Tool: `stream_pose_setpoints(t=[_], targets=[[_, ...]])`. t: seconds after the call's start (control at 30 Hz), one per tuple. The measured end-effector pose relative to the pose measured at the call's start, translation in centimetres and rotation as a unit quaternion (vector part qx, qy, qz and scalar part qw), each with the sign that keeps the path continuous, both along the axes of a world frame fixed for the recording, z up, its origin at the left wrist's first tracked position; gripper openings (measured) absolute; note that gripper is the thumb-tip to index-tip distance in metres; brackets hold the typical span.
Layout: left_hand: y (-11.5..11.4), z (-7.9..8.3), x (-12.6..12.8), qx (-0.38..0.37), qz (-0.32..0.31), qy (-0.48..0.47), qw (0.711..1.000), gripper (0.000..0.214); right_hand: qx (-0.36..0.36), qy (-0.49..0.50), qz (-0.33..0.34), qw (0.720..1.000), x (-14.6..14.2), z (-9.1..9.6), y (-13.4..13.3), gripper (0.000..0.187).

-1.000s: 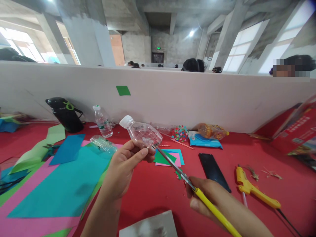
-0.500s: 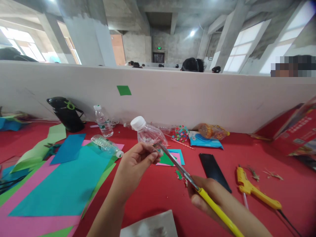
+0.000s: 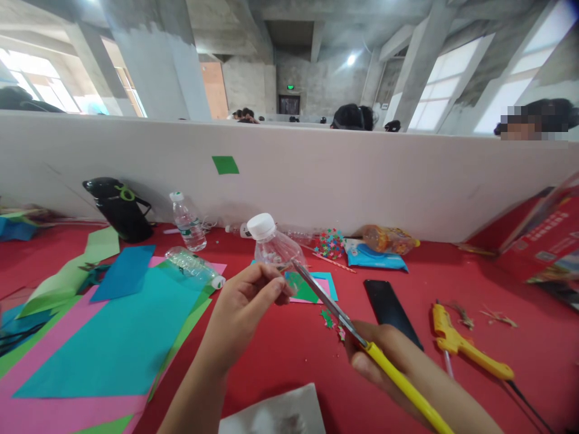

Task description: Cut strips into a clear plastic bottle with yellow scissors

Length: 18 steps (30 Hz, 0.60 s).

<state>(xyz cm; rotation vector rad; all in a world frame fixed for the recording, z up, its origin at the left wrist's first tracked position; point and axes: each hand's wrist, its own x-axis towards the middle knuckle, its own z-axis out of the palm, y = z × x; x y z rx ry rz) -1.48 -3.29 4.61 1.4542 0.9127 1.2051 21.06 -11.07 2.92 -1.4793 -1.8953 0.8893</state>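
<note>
My left hand [image 3: 244, 304] is closed on the cut-off top part of a clear plastic bottle [image 3: 275, 247], which has a white cap and tilts up to the left, above the red table [image 3: 289, 355]. My right hand [image 3: 384, 358] grips yellow-handled scissors [image 3: 362, 346]. Their blades reach up-left and meet the bottle's lower edge, just by my left fingertips.
Teal, pink and green paper sheets [image 3: 113, 337] cover the left of the table, with a lying clear bottle [image 3: 192, 265] on them. A standing water bottle [image 3: 187, 222], a black bag [image 3: 120, 208], a phone [image 3: 392, 313], a yellow glue gun [image 3: 465, 346] and a red box [image 3: 543, 238] lie around. A white partition [image 3: 316, 175] backs the table.
The bottle piece has turned in my left hand: its cap moved right and more upright. The scissors' blades stay at the bottle's edge. My right hand barely shifted.
</note>
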Motion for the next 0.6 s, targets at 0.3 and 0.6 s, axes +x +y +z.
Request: stream_pose_setpoints(t=[0.3, 0.6], targets=[[0.2, -0.2, -0.2, -0.014, -0.007, -0.031, 0.999, 0.016, -0.042, -0.02, 0.046, 0.998, 0.6, -0.6, 0.9, 0.053], [0.1, -0.6, 0.5, 0.002, -0.034, 0.06, 0.998, 0.013, -0.069, 0.031, 0.052, 0.996, 0.0, 0.0, 0.9, 0.059]])
